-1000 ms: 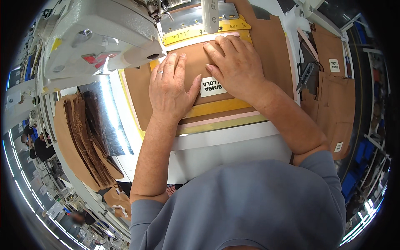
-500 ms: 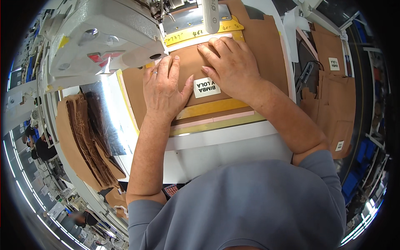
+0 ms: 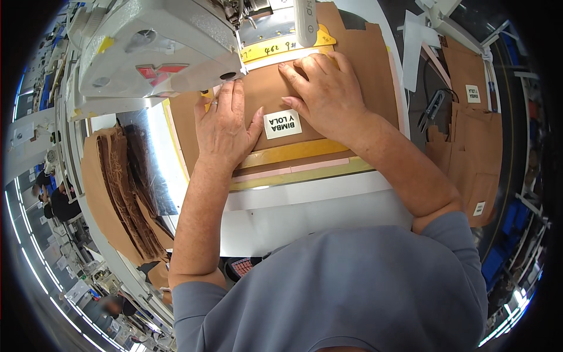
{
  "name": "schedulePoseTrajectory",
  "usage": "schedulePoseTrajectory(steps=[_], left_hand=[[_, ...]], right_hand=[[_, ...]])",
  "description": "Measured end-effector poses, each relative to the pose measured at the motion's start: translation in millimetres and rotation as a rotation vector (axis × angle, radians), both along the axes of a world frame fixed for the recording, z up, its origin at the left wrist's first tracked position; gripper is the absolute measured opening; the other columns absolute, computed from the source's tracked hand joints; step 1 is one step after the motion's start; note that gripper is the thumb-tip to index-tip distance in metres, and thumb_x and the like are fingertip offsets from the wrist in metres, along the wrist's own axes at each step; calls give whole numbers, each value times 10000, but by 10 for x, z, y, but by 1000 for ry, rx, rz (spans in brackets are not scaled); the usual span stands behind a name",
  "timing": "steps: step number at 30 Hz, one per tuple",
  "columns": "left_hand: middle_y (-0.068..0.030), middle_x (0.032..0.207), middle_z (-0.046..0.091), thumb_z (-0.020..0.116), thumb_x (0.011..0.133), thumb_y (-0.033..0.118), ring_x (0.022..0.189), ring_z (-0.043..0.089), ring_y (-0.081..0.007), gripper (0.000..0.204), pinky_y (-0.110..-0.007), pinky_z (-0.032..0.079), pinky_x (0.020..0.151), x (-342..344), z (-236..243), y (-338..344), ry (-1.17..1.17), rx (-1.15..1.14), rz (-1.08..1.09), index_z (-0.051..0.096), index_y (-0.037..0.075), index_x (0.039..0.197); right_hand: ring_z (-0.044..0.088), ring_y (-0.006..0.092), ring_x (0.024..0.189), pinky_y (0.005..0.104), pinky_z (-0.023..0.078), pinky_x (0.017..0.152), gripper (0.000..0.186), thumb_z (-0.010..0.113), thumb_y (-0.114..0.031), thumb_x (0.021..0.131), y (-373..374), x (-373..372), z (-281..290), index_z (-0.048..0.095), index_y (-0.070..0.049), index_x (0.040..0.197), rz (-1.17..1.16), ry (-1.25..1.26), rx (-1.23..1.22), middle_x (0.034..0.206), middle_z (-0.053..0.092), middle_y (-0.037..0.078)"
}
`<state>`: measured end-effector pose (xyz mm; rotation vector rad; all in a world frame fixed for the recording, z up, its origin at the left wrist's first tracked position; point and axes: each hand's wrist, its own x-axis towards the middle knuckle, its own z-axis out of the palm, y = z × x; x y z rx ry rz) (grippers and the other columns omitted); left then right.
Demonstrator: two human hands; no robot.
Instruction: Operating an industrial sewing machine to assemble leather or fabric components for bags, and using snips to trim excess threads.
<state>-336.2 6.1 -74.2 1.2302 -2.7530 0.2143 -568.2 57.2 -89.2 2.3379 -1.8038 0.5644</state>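
A brown fabric piece (image 3: 267,97) with a white sewn-on label (image 3: 282,124) lies flat on the bed of a white sewing machine (image 3: 158,50). My left hand (image 3: 226,126) presses flat on the fabric's left part, fingers spread, a ring on one finger. My right hand (image 3: 325,94) presses on the fabric's upper right, fingertips near a yellow guide plate (image 3: 281,48) under the needle area. Both hands hold nothing. Yellow and pink strips (image 3: 305,167) lie under the fabric's near edge.
A stack of brown cut pieces (image 3: 120,188) hangs at the left of the white table (image 3: 305,214). More brown pieces with white labels (image 3: 469,141) and black snips (image 3: 431,108) lie at the right. Other people (image 3: 56,199) sit far left.
Both hands and the fabric appear a little further left in the view; my left hand has slid slightly toward the machine. The flat pressing pose is the same.
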Motion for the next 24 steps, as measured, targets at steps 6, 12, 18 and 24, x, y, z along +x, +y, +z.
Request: schedulePoseTrajectory(steps=[6,12,18,24], left_hand=[[-150,1376,632,621,976,485,1150,687,-241,658,-492,373,1080,35,-10,-18,-53,-46,24,595,30,1451],[-146,1362,631,616,975,503,1115,696,-226,656,-487,384,1061,93,8,-42,-100,-48,60,587,99,1491],[-139,1360,624,598,988,516,1026,718,-216,607,-486,388,1059,162,17,-46,-137,-59,63,547,311,1556],[-144,1345,620,592,996,518,1009,723,-219,605,-486,384,1068,217,16,-59,-135,-83,62,533,329,1568]], right_hand=[[545,176,1194,482,343,1184,551,730,-498,929,-8,23,-5,681,-129,1336,11,27,-26,1136,632,-5],[571,157,1165,467,347,1188,535,727,-487,929,-28,67,38,710,-106,1303,19,69,-28,1109,666,-18],[570,168,1197,404,375,1151,487,737,-472,920,-4,1,130,755,-95,1227,37,60,-25,1146,722,-26],[567,190,1205,396,376,1144,475,738,-460,923,7,-62,136,760,-99,1231,60,78,-52,1173,721,-29]])
